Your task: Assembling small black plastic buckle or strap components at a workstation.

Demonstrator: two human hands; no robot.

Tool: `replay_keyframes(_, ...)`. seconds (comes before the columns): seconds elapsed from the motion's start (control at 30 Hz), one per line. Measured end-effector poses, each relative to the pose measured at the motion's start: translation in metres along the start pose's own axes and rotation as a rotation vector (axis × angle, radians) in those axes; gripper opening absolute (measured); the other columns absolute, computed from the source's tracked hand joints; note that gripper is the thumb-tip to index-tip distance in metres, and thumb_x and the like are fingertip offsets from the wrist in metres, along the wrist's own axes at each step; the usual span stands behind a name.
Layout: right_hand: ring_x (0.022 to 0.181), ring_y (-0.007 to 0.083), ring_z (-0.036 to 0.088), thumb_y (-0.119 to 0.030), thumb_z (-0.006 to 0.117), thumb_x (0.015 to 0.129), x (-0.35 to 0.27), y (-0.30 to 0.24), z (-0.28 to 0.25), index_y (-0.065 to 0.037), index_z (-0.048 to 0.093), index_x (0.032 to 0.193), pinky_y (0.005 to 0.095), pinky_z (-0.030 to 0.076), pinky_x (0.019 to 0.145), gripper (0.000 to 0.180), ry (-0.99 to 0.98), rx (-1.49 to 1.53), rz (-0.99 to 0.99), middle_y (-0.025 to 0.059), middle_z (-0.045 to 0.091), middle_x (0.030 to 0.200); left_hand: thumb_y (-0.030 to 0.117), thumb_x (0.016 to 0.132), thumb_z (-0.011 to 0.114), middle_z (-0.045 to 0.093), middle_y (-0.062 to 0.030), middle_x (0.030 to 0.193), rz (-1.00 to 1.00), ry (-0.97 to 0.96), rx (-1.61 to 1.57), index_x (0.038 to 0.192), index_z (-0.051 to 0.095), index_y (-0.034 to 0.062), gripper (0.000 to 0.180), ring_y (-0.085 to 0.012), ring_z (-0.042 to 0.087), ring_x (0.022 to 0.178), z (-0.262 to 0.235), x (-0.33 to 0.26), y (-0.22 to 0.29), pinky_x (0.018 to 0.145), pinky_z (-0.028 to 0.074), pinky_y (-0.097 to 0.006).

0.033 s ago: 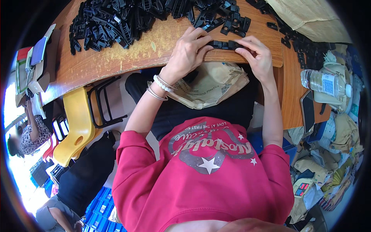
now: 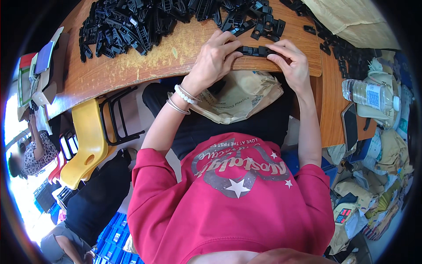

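Black, narrow, segmented plastic piece is spanning the gap between both hands, over the front part of the tabletop; whether it is resting on the wood, cannot tell. Left hand is pinching its left end between thumb and forefinger, knuckles facing up, other fingers curling. Right hand is pinching the right end between thumb and fingertips, its wrist bending slightly inward. Left forearm is slanting up toward the right; right forearm is running almost straight up. Both elbows are bending beside the torso.

White beaded bracelet and thin metallic bangle are circling the left wrist. Below the hands, an open brown paper bag is lying across the lap.

Beyond the hands, a heaped pile of black plastic parts is covering the back of the worn, brown wooden table; a smaller cluster of black clip-like parts is lying just behind the held piece. To the right, a clear plastic bottle is lying on its side, near a dark flat rectangular device. To the left, a yellow plastic chair is standing beside the table.
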State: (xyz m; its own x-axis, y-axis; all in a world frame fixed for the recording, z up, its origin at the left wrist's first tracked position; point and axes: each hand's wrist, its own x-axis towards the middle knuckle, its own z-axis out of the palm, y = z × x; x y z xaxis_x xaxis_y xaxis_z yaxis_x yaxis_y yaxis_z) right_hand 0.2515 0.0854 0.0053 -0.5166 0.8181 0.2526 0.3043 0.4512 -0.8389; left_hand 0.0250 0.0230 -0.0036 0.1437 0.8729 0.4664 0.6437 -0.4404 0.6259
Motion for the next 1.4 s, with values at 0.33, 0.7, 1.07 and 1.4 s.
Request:
replay_keyframes(0.33, 0.085, 0.0147, 0.059, -0.001, 0.071, 0.081, -0.003, -0.004, 0.023, 0.001, 0.073, 0.092, 0.0271, 0.048, 0.072, 0.012, 0.092, 0.191, -0.002, 0.0049, 0.062, 0.089, 0.019, 0.082, 0.076, 0.064, -0.0076, 0.095, -0.057, -0.048, -0.068, 0.102, 0.069, 0.0001, 0.029, -0.0200, 0.066, 0.071, -0.015, 0.002, 0.000, 0.067, 0.054, -0.031)
replay_keyframes(0.7, 0.063, 0.0062, 0.046, -0.006, 0.064, 0.091, 0.001, 0.006, 0.018, -0.001, 0.064, 0.097, 0.0216, 0.040, 0.055, 0.008, 0.393, -0.074, -0.005, 0.0021, 0.057, 0.081, 0.011, 0.083, 0.069, 0.062, -0.0081, 0.091, -0.171, -0.053, 0.350, 0.093, 0.067, 0.0040, 0.013, -0.0289, 0.064, 0.069, -0.007, 0.014, 0.019, 0.059, 0.052, -0.037)
replay_keyframes(1.07, 0.063, 0.0051, 0.054, -0.009, 0.066, 0.091, -0.029, -0.020, 0.017, -0.002, 0.065, 0.121, 0.0202, 0.043, 0.054, 0.031, 0.174, 0.428, 0.385, 0.0032, 0.061, 0.076, 0.014, 0.076, 0.074, 0.055, -0.0090, 0.097, 0.192, -0.176, 0.252, 0.107, 0.065, 0.0056, 0.033, -0.0279, 0.060, 0.087, 0.008, 0.034, 0.016, 0.072, 0.051, -0.037)
replay_keyframes(1.4, 0.059, 0.0134, 0.052, -0.001, 0.071, 0.082, -0.021, -0.017, 0.018, 0.002, 0.068, 0.106, 0.0280, 0.043, 0.057, 0.025, 0.255, -0.186, 0.077, 0.0079, 0.058, 0.076, 0.006, 0.078, 0.071, 0.062, -0.0105, 0.102, 0.008, -0.043, 0.166, 0.105, 0.067, 0.0018, 0.028, -0.0296, 0.062, 0.090, 0.015, 0.024, 0.007, 0.077, 0.052, -0.037)
